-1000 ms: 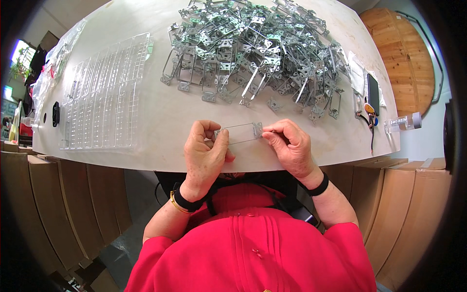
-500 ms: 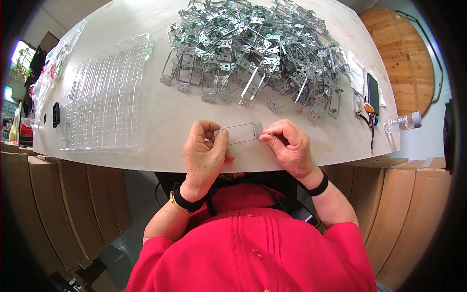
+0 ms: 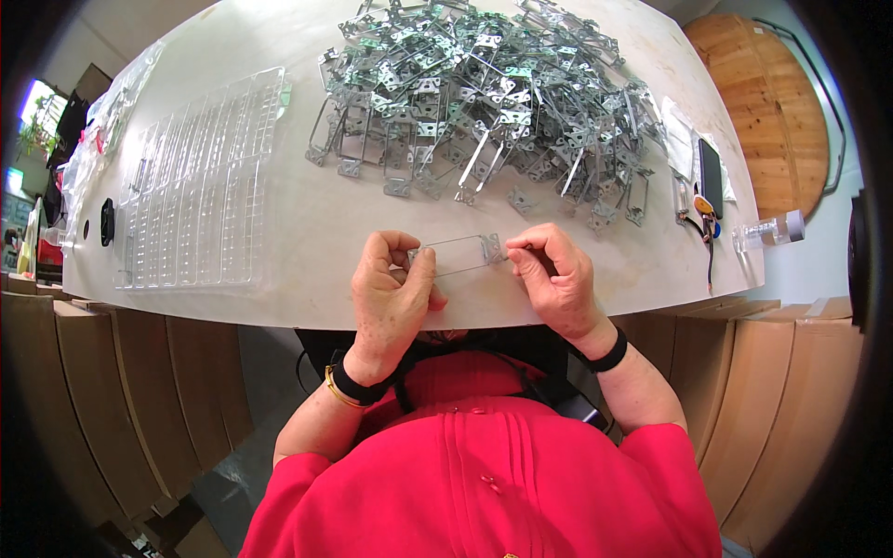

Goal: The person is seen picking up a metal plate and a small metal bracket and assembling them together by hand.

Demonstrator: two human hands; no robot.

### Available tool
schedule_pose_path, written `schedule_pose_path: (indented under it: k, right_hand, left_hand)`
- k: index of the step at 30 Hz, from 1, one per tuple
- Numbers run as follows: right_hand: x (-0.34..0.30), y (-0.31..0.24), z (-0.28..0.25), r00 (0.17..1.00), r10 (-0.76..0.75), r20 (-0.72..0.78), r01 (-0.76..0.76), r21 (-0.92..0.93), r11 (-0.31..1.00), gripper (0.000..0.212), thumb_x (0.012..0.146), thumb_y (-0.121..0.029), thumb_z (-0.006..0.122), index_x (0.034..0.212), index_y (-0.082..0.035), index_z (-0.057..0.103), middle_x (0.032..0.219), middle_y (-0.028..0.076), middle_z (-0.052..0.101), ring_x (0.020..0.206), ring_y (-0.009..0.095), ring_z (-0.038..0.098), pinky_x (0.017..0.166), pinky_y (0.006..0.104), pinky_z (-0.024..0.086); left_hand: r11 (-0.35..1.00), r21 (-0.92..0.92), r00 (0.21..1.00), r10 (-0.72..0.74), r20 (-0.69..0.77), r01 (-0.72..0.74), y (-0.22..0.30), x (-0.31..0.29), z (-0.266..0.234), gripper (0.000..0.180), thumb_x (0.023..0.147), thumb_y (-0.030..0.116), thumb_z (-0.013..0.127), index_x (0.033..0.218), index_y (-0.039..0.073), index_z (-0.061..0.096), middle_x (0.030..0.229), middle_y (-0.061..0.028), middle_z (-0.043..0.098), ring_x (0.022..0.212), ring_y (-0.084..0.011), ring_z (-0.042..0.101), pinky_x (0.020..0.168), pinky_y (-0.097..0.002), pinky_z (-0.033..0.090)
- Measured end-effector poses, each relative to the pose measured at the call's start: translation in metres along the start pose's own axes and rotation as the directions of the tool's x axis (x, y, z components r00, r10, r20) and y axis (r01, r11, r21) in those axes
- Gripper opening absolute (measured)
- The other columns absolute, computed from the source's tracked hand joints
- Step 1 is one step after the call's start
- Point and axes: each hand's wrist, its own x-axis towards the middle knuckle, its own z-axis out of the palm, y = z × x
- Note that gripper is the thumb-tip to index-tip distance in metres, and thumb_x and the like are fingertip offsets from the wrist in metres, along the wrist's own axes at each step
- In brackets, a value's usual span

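In the head view, the left hand (image 3: 391,288) has its grip closed on the left end of a rectangular metal wire-frame bracket (image 3: 490,248), thumb in front and fingers curled behind. The bracket lies roughly level over the table (image 3: 321,251), close to the middle of its near edge, with its right end plate toward the right hand (image 3: 561,284). That hand's thumb and forefinger are drawn near each other just beside the plate; I cannot tell whether its grip pinches anything.

A heap of similar metal brackets (image 3: 502,102) spreads from the table's far edge toward its centre. Along the left edge lies a clear plastic tray (image 3: 200,200), with a black plastic piece (image 3: 107,221) at its outer side. Near the right edge are a dark phone (image 3: 710,167) and a transparent cylindrical container (image 3: 770,232) with a grey end.
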Motion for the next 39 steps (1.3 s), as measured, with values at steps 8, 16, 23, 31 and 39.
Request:
schedule_pose_path:
  k: [8,16,23,31,39]
  right_hand:
    - [0.000,0.001,0.001,0.995,0.096,-0.036,-0.093,0.077,0.993,0.006,0.101,-0.004,0.071,0.107,-0.003,0.069,0.089,0.003,0.068,0.072,0.009,0.064,0.066,0.0248,0.052]
    - [0.000,0.002,0.000,0.988,0.138,-0.075,-0.127,0.133,0.983,0.009,0.103,-0.007,0.071,0.110,-0.003,0.069,0.089,0.001,0.069,0.072,0.008,0.066,0.065,0.0235,0.052]
    - [-0.001,0.004,0.001,0.985,0.154,-0.082,-0.139,0.168,0.976,0.009,0.103,-0.008,0.071,0.110,-0.003,0.070,0.088,0.001,0.068,0.071,0.007,0.066,0.064,0.0232,0.053]
    - [-0.002,0.006,0.002,0.985,0.154,-0.075,-0.137,0.191,0.972,0.009,0.104,-0.008,0.071,0.111,-0.003,0.070,0.085,-0.001,0.068,0.072,0.005,0.063,0.065,0.0223,0.051]
    - [-0.003,0.009,0.000,0.984,0.155,-0.086,-0.137,0.188,0.973,0.010,0.104,-0.008,0.071,0.112,-0.003,0.070,0.086,-0.001,0.068,0.072,0.005,0.063,0.066,0.0221,0.051]
  left_hand:
    - [1.000,0.013,0.998,0.001,0.055,-0.002,0.006,-0.002,-0.005,0.016,0.105,0.004,0.065,0.115,-0.003,0.054,0.094,-0.0070,0.063,0.067,-0.0108,0.067,0.058,-0.0246,0.055]
    - [0.846,0.347,0.915,0.378,0.142,-0.404,0.013,-0.006,-0.014,0.007,0.099,-0.003,0.068,0.104,0.000,0.064,0.092,-0.0044,0.069,0.084,-0.0117,0.067,0.076,-0.0280,0.055]
    - [0.689,0.487,0.839,0.495,0.224,-0.537,0.018,-0.018,-0.018,0.014,0.088,-0.008,0.073,0.097,0.001,0.067,0.094,-0.0131,0.068,0.090,-0.0281,0.069,0.088,-0.0357,0.056]
    - [0.361,0.576,0.644,0.640,0.420,-0.734,-0.003,-0.027,-0.019,0.018,0.082,-0.001,0.079,0.096,0.005,0.069,0.097,-0.0097,0.068,0.095,-0.0301,0.068,0.103,-0.0523,0.054]
    - [0.323,0.589,0.636,0.620,0.460,-0.741,-0.006,-0.031,-0.018,0.021,0.082,0.004,0.082,0.098,0.006,0.068,0.094,-0.0081,0.067,0.094,-0.0289,0.068,0.105,-0.0526,0.052]
